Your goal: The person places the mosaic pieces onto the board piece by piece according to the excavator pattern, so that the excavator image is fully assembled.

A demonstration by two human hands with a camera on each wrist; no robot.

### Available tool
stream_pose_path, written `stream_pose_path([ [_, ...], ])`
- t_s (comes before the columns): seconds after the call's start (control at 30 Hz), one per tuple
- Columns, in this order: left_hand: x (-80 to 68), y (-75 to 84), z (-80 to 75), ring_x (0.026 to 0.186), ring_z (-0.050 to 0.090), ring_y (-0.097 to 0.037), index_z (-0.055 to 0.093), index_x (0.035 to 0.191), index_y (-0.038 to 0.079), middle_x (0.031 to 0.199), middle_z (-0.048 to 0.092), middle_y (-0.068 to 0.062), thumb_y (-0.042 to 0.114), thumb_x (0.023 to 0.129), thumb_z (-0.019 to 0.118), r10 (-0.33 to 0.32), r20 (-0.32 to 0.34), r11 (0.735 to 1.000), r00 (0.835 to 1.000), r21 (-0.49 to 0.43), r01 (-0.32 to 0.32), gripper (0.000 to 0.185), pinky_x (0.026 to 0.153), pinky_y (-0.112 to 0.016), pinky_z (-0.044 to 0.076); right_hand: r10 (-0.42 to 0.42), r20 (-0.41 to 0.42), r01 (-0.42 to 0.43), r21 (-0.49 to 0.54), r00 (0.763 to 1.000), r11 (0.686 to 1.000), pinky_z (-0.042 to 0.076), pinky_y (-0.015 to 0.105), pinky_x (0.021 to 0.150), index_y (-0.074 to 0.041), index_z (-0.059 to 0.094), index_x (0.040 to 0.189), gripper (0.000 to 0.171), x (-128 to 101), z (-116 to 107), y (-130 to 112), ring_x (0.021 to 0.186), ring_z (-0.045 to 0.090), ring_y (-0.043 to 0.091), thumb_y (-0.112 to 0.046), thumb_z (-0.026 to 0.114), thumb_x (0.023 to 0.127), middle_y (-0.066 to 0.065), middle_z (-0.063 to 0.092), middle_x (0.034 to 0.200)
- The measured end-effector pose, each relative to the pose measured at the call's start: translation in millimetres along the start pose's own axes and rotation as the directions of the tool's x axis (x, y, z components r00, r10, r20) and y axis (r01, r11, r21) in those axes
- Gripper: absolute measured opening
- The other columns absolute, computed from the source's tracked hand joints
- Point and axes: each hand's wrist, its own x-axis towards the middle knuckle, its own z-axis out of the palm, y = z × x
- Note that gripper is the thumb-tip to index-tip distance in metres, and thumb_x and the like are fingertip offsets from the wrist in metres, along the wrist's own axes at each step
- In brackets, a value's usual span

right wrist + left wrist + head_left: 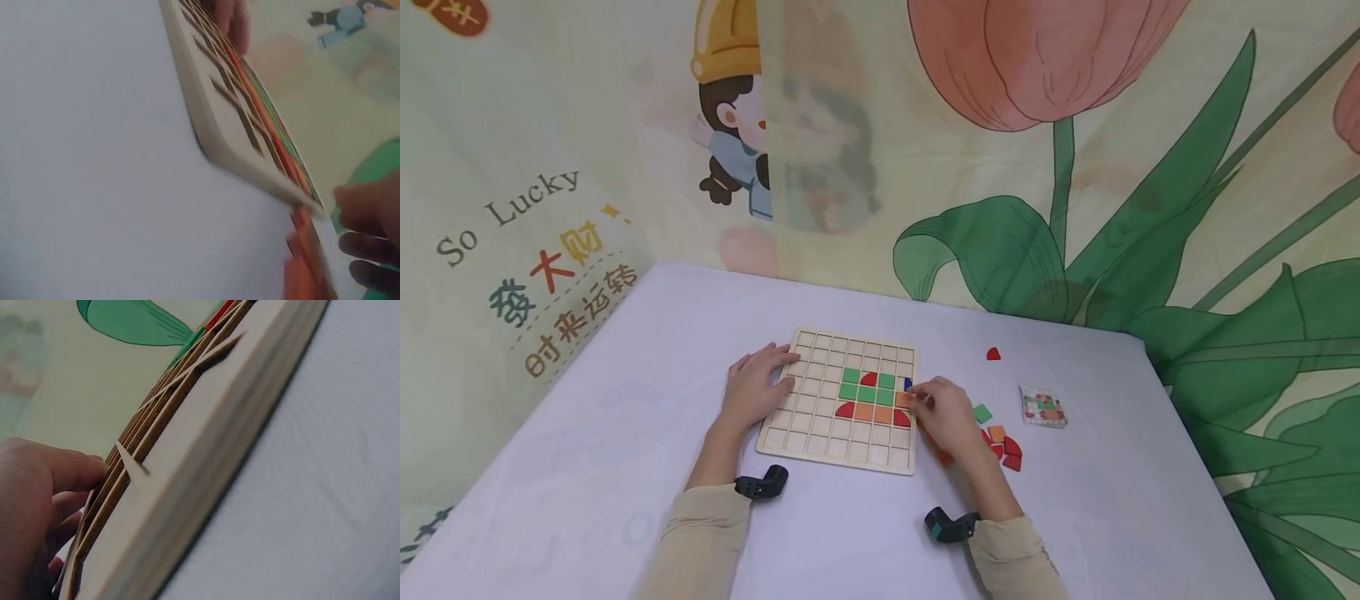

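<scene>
Left hand lay flat on the wooden grid board's left edge; right hand pinched an orange square tile at its right edge, where a slip might dislodge seated tiles.

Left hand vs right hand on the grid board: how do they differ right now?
The left hand lies flat with fingers spread on the wooden board's left edge; the right hand has curled fingertips at its right side. The left hand rests on bare cells; the right hand's fingertips are at an orange piece beside the coloured tiles. Both touch the board.
</scene>
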Motion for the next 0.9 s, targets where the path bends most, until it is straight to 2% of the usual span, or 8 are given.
stream_pose_path([
  [0.1,-0.7,-1.4,1.1,0.141,0.031,-0.030,0.059,0.128,0.015,0.146,0.045,-0.010,0.022,0.087,0.056,0.007,-0.001,1.000,1.000,0.000,-0.007,0.042,0.114,-0.056,0.013,0.042,-0.091,-0.049,-0.079,0.995,0.996,0.053,0.039,0.093,-0.011,0.060,0.128,0.039,8.8,-13.8,27.6,0.112,0.056,0.025,-0.024,0.062,0.092,0.009,0.059,0.123],
  [0.17,-1.4,-2.2,1.4,0.141,0.031,-0.030,0.059,0.127,0.014,0.146,0.045,-0.010,0.022,0.087,0.056,0.007,0.000,1.000,1.000,-0.002,-0.007,0.041,0.113,-0.057,0.013,0.075,-0.097,-0.087,-0.123,0.992,0.989,0.044,0.047,0.103,-0.008,0.049,0.138,0.047,12.9,-23.2,47.4,0.130,0.045,0.031,-0.026,0.057,0.095,0.014,0.048,0.140],
  [0.33,-4.2,-2.7,1.2,0.141,0.031,-0.030,0.059,0.127,0.014,0.146,0.046,-0.010,0.022,0.087,0.057,-0.003,0.008,1.000,1.000,-0.006,0.003,0.041,0.113,-0.057,0.013,0.094,0.032,-0.090,-0.125,0.995,0.988,0.029,0.052,0.112,-0.002,0.029,0.148,0.059,21.9,-36.6,81.2,0.145,0.019,0.036,-0.027,0.048,0.098,0.018,0.023,0.156],
  [0.47,-3.7,-1.9,2.7,0.141,0.031,-0.030,0.059,0.128,0.015,0.146,0.046,-0.010,0.021,0.087,0.057,-0.001,0.013,1.000,1.000,-0.012,0.001,0.042,0.113,-0.056,0.013,0.099,0.125,-0.079,-0.152,0.987,0.985,0.023,0.051,0.114,0.001,0.023,0.149,0.059,33.1,-43.7,89.3,0.146,0.013,0.037,-0.028,0.042,0.100,0.020,0.018,0.157],
  [0.57,-2.9,-1.4,2.0,0.141,0.031,-0.030,0.059,0.128,0.014,0.146,0.046,-0.010,0.021,0.087,0.057,0.004,0.011,1.000,1.000,-0.021,-0.004,0.042,0.113,-0.056,0.013,0.123,0.171,-0.090,-0.187,0.978,0.978,0.026,0.052,0.113,0.002,0.026,0.147,0.057,36.4,-46.6,85.5,0.144,0.018,0.039,-0.025,0.042,0.100,0.022,0.022,0.156],
  [0.7,-2.0,-2.2,-0.6,0.141,0.031,-0.030,0.060,0.127,0.014,0.145,0.047,-0.010,0.022,0.087,0.057,0.007,0.004,1.000,1.000,-0.019,-0.007,0.041,0.113,-0.056,0.013,0.091,0.186,-0.045,-0.237,0.978,0.971,0.036,0.050,0.108,0.000,0.041,0.141,0.050,30.2,-45.3,68.3,0.139,0.034,0.038,-0.022,0.051,0.097,0.021,0.039,0.148],
  [0.8,-0.7,-3.0,-1.2,0.141,0.031,-0.029,0.060,0.127,0.015,0.145,0.047,-0.009,0.023,0.087,0.057,0.007,-0.003,1.000,1.000,-0.013,-0.007,0.040,0.113,-0.056,0.014,0.047,0.198,0.004,-0.249,0.979,0.969,0.046,0.046,0.101,-0.005,0.056,0.132,0.041,23.3,-42.9,50.1,0.125,0.051,0.034,-0.019,0.060,0.093,0.017,0.057,0.132],
  [0.9,0.1,-3.6,-0.7,0.141,0.031,-0.030,0.060,0.127,0.015,0.145,0.047,-0.009,0.022,0.087,0.056,0.008,-0.007,1.000,1.000,-0.015,-0.008,0.040,0.113,-0.056,0.014,0.015,0.173,0.023,-0.219,0.985,0.975,0.052,0.041,0.093,-0.009,0.066,0.120,0.032,19.0,-38.5,37.5,0.109,0.059,0.027,-0.013,0.066,0.089,0.011,0.065,0.116],
])
